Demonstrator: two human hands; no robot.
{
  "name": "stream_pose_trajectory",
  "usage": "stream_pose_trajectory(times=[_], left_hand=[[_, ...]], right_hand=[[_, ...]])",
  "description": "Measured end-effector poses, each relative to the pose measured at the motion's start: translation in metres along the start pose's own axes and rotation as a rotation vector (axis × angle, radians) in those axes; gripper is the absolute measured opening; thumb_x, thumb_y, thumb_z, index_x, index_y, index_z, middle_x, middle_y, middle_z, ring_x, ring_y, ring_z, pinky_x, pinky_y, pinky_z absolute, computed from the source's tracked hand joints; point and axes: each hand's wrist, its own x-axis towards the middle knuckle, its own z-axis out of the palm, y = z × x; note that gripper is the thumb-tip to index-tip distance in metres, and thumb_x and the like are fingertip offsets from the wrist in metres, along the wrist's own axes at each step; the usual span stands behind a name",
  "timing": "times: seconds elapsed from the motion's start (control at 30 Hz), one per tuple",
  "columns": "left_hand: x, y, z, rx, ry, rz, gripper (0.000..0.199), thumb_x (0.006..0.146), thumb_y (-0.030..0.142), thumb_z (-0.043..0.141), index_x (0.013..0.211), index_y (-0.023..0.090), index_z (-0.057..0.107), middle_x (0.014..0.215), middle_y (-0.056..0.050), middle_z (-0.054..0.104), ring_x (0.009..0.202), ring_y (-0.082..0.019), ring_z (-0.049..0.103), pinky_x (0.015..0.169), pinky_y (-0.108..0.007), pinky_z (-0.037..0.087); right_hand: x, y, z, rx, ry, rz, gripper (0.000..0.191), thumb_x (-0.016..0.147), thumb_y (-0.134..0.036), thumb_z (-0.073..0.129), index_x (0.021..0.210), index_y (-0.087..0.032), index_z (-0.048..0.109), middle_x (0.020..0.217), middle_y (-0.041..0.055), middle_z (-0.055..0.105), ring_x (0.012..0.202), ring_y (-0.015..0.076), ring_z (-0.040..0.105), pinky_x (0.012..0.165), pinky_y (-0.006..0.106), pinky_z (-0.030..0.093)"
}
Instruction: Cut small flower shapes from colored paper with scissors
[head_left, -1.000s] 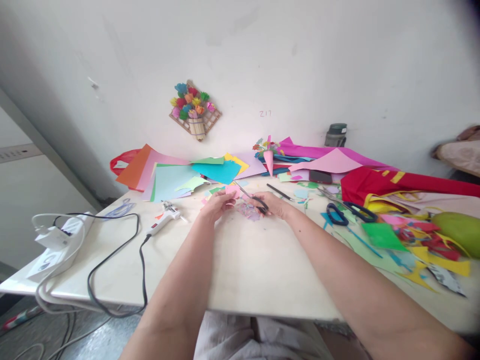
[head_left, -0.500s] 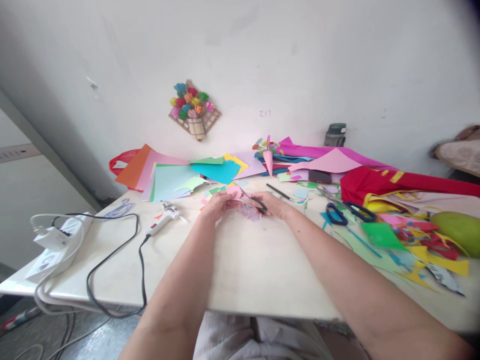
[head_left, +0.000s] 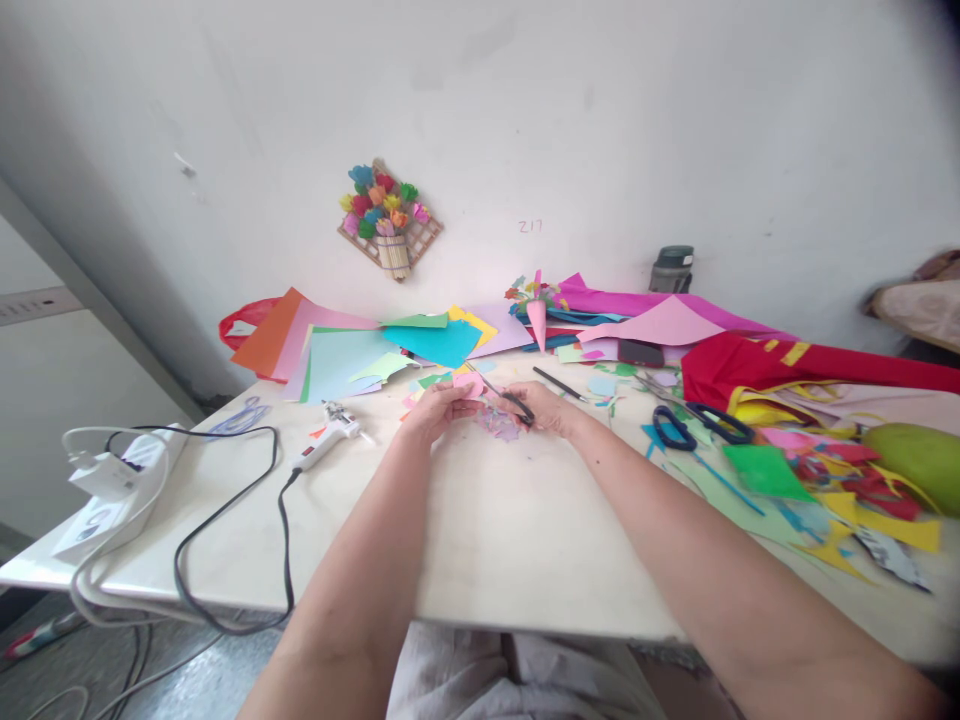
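Note:
My left hand (head_left: 441,408) is closed on a small piece of pink paper (head_left: 469,384), pinched between thumb and fingers. My right hand (head_left: 541,408) grips a pair of scissors with dark handles (head_left: 519,408). Their blades (head_left: 484,378) point up and left, at the edge of the pink paper; whether they touch it I cannot tell. Under and between my hands lie pale purple paper cut-outs (head_left: 501,424) on the table (head_left: 517,540). Just beyond my right hand rests a black pen (head_left: 559,384).
At left, a white glue gun (head_left: 328,446) trails its black cord to a power strip (head_left: 120,500). Coloured sheets (head_left: 349,360) and a pink paper cone with flowers (head_left: 536,322) line the wall. Blue-handled scissors (head_left: 701,424), paper scraps (head_left: 840,490) and a green fruit-like object (head_left: 911,462) are at right.
Almost nothing differs. Both hands keep their hold on the pink paper and the scissors, in nearly the same place.

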Motion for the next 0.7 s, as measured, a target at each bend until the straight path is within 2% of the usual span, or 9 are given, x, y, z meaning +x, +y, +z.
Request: stream_pose_trajectory(times=[0.2,0.4,0.7], left_hand=[[0.000,0.001,-0.001,-0.005,-0.002,0.006,0.012,0.076,0.018,0.072,0.085,0.009,0.069,0.088,-0.011,0.074,0.064,-0.016,0.071,0.063,-0.024,0.057],[-0.001,0.001,0.000,0.003,0.007,0.000,0.010,0.077,0.016,0.069,0.084,0.009,0.070,0.087,-0.011,0.075,0.065,-0.016,0.070,0.063,-0.024,0.057],[-0.001,0.001,0.001,0.006,0.001,0.002,0.011,0.075,0.017,0.073,0.082,0.010,0.069,0.086,-0.011,0.074,0.064,-0.016,0.070,0.064,-0.025,0.057]], right_hand=[[0.002,0.000,0.000,0.045,0.015,0.035,0.018,0.078,-0.027,0.063,0.066,-0.017,0.054,0.041,-0.0051,0.046,0.031,0.0088,0.040,0.032,0.021,0.030],[0.000,-0.003,0.002,0.083,-0.007,0.024,0.021,0.075,-0.030,0.067,0.066,-0.017,0.053,0.042,-0.0055,0.047,0.032,0.0081,0.039,0.029,0.020,0.028],[-0.005,-0.009,0.002,0.015,0.012,0.019,0.028,0.075,-0.034,0.070,0.064,-0.017,0.051,0.043,-0.0050,0.047,0.034,0.0075,0.041,0.029,0.019,0.028]])
